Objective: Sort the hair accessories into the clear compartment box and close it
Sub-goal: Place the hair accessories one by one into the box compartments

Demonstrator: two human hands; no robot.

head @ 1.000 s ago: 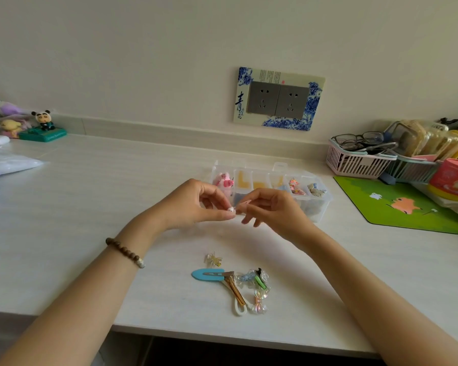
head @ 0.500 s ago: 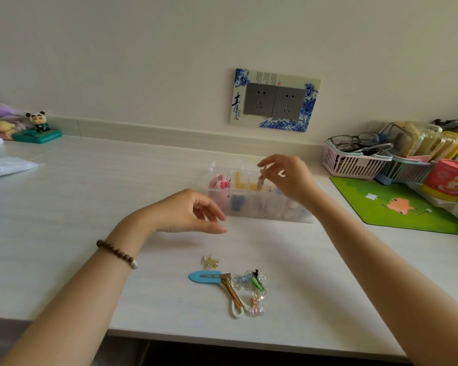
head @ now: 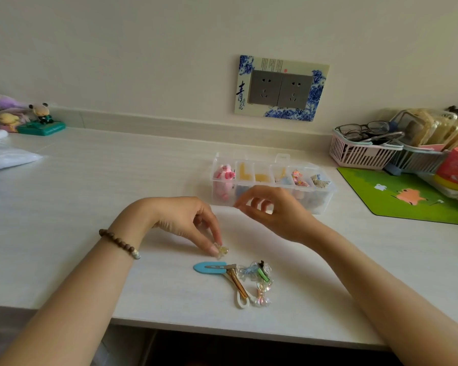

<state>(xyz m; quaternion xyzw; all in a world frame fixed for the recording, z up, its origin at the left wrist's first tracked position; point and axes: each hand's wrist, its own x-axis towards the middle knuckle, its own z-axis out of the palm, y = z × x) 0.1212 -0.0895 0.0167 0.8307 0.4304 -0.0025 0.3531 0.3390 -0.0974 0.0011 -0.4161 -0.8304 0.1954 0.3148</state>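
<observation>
The clear compartment box [head: 325, 196] stands open on the white desk, with pink, yellow, blue and patterned accessories in its compartments. My left hand [head: 188, 220] pinches a small clear yellowish clip [head: 222, 251] that rests on the desk. My right hand [head: 275, 210] hovers in front of the box, fingers apart and holding nothing. Just below the left fingertips lies a small pile: a blue snap clip [head: 209, 268], a gold bar clip [head: 238, 282], a white clip [head: 241, 302], a green clip [head: 263, 275] and an iridescent bow [head: 262, 295].
A green mat [head: 407, 196] lies to the right. Behind it stand a pink basket [head: 360, 154] with glasses and a red tub [head: 455, 170]. Figurines [head: 40, 120] and a white bag [head: 6, 157] sit at the far left. The desk edge runs just below the pile.
My right hand has come back from over the box, holding nothing now. My left hand has dropped to the desk and pinched the small clear clip.
</observation>
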